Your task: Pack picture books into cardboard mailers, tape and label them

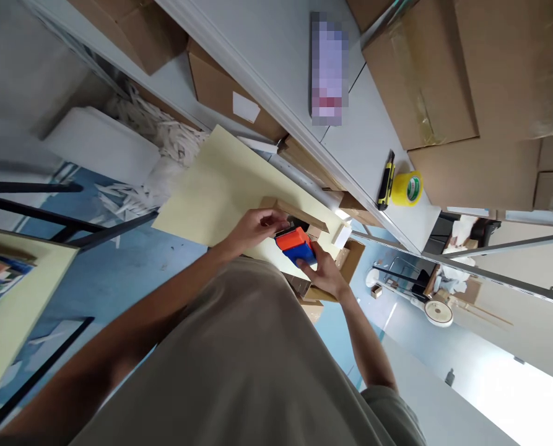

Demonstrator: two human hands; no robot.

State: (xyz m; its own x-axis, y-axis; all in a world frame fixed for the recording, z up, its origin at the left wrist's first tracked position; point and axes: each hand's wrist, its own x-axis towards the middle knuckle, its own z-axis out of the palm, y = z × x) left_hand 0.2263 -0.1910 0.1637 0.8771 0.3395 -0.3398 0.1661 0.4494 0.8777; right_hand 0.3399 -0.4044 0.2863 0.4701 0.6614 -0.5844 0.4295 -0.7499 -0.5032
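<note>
My right hand [326, 270] grips a blue and orange-red block-shaped thing [297, 244] from its right side, thumb below and fingers along the edge. Its exact kind I cannot make out. My left hand [256, 227] is at the left end of it, fingers curled in a pinch against its dark edge. What the left fingertips hold, if anything, is too small to tell. Just behind both hands, an open cardboard box [325, 224] lies on the pale yellow tabletop [211, 186].
Above the table runs a grey shelf [280, 56] with a blurred-out upright item [329, 71], a yellow-black utility knife [386, 181] and a yellow tape roll [407, 188]. Large cartons [443, 87] stand on it. White paper strips [174, 139] heap at left. A second table [20, 328] is at far left.
</note>
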